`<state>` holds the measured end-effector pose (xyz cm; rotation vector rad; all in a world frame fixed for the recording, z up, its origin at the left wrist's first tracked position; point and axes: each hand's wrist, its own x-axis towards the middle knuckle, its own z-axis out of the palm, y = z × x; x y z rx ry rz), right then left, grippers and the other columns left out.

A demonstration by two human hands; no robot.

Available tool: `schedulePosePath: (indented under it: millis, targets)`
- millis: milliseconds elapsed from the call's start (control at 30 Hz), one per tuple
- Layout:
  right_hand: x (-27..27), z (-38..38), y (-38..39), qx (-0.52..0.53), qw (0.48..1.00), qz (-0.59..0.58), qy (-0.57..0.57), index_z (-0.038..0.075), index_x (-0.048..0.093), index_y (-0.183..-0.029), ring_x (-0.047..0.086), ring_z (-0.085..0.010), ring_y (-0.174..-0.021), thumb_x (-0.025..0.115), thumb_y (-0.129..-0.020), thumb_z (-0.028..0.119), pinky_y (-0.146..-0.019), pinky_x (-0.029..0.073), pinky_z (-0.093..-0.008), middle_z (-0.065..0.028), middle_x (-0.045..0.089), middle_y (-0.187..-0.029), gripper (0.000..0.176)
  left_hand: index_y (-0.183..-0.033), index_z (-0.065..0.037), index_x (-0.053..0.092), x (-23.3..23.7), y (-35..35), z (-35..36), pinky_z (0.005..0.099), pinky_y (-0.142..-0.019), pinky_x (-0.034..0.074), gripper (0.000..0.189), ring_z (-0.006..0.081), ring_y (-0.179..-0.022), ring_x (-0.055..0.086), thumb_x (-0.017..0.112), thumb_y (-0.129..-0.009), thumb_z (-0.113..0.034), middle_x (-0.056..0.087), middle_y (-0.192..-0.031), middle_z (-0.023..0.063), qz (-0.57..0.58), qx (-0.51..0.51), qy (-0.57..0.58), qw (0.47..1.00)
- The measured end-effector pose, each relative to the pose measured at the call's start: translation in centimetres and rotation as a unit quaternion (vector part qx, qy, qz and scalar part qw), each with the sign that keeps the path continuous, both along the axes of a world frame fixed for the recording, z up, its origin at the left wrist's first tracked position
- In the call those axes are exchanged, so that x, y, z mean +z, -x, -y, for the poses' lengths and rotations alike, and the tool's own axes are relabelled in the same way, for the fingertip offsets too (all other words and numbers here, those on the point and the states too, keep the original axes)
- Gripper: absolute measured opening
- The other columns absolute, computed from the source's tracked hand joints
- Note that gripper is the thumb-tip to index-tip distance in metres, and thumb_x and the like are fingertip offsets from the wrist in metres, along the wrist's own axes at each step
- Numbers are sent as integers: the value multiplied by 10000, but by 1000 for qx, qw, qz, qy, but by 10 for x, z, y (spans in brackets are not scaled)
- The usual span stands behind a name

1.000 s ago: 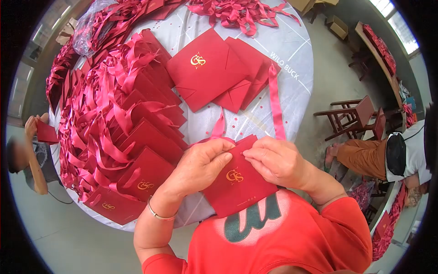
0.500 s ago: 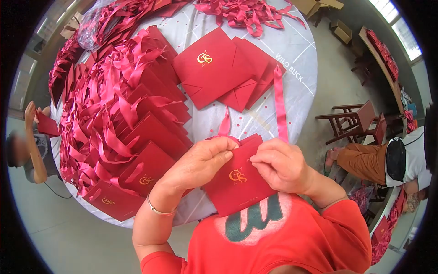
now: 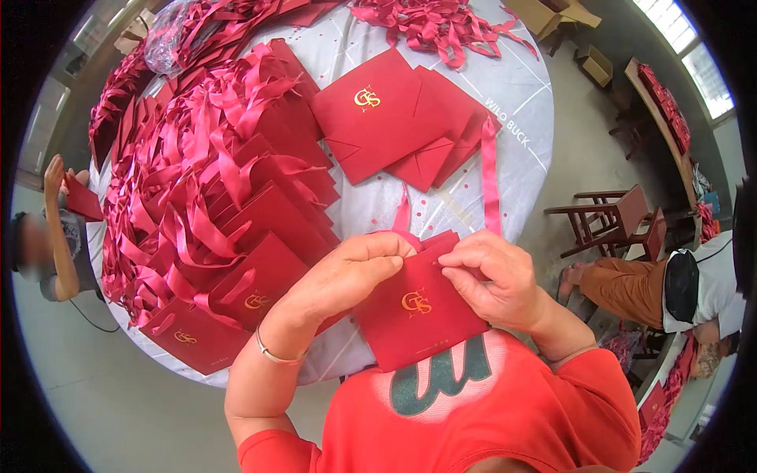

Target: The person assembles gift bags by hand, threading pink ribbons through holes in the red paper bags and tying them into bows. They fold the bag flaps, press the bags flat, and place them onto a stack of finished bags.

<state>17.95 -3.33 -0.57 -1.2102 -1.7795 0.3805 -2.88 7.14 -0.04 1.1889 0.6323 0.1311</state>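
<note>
A red paper bag (image 3: 422, 315) with a gold emblem lies tilted against my shirt. My left hand (image 3: 359, 268) grips its upper left edge between thumb and fingers, with some fingers hidden behind the panel. At the upper right of the same bag, my right hand (image 3: 497, 276) has thumb and fingertips pinched together close to the front panel; whatever is in the pinch is too small to make out. A pink-red ribbon (image 3: 490, 173) stretches up the tabletop from behind the right hand. Another ribbon loop (image 3: 403, 209) rises from the bag's top near the left fingers.
Bags with ribbon handles (image 3: 229, 189) are packed in rows on the left of the round table (image 3: 520, 165). Flat bags (image 3: 371, 114) overlap ahead, beyond them loose ribbons (image 3: 434, 27). One person (image 3: 55, 236) stands left, another (image 3: 631, 292) right near a wooden chair (image 3: 619, 213).
The view has shifted slightly, so the table's contents sit a little differently in frame. Both hands keep their places on the bag, and the right fingertips have shifted only slightly.
</note>
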Motion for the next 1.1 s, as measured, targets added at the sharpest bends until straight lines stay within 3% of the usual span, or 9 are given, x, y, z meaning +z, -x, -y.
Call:
schedulePosePath:
  millis: [300,567,733,800,833,900,967,1033,1100]
  targets:
    - [1,0,-6,-28,1000,-2,-2,1,684,-909,631,-219,-697,743,-755,-61,-600,493,-291,-114,643,-813,177,-1070,-3,599,-6,-1,2,236,-861,437,184,55,-952,502,444,-993,-66,587,-975,-25,21,-1,-3,1000]
    - [-5,-1,-10,-36,999,-2,4,-1,680,-882,627,-221,-668,750,-786,-17,-587,488,-295,-115,650,-767,120,-1224,1,606,-7,-1,1,250,-950,433,278,93,-1045,541,462,-989,-37,631,-1096,21,-1,-6,-92,996]
    - [-2,-1,-7,-45,999,-5,1,10,671,-860,651,-231,-699,775,-771,4,-576,505,-307,-118,655,-787,136,-1225,3,612,-4,-1,2,246,-952,437,285,87,-1048,547,458,-986,-22,635,-1104,21,-6,-4,-65,998]
    - [-1,-3,-8,-49,997,-64,17,12,690,-885,640,-208,-851,738,-817,13,-740,504,-298,-100,674,-895,83,-1226,3,613,-4,0,1,244,-955,437,288,86,-1051,548,457,-985,-17,636,-1106,21,1,-5,-52,999]
    - [-1,-5,-11,-50,997,-64,17,12,690,-885,640,-208,-851,738,-817,13,-740,504,-298,-100,674,-895,83,-1220,3,614,-5,0,1,243,-953,437,283,86,-1049,547,458,-985,-16,636,-1101,19,5,-7,-49,999]
    - [-6,-11,-21,60,984,-117,121,16,697,-888,626,-201,-939,724,-837,34,-821,493,-308,-96,676,-972,61,-1214,3,616,-6,1,1,243,-951,438,279,85,-1046,546,460,-984,-14,637,-1097,17,9,-12,-47,999]
    - [-12,-15,-25,79,977,-143,138,16,703,-875,624,-190,-939,714,-849,45,-827,487,-306,-100,679,-981,41,-1177,4,621,-10,2,1,241,-941,437,245,80,-1034,541,473,-984,-24,633,-1083,8,25,-11,-33,999]
    - [-14,-20,-31,175,930,-246,210,20,685,-928,615,-153,-942,694,-884,64,-828,484,-281,-75,664,-983,62,-1161,2,621,-10,4,2,239,-934,437,229,76,-1026,538,479,-984,-30,630,-1073,3,35,-18,-44,998]
    - [-10,-21,-33,177,901,-303,255,11,666,-932,604,-151,-945,674,-900,61,-829,476,-286,-72,660,-989,60,-1145,0,621,-8,4,4,238,-927,436,213,72,-1018,535,485,-984,-36,627,-1063,-3,45,-25,-55,997]
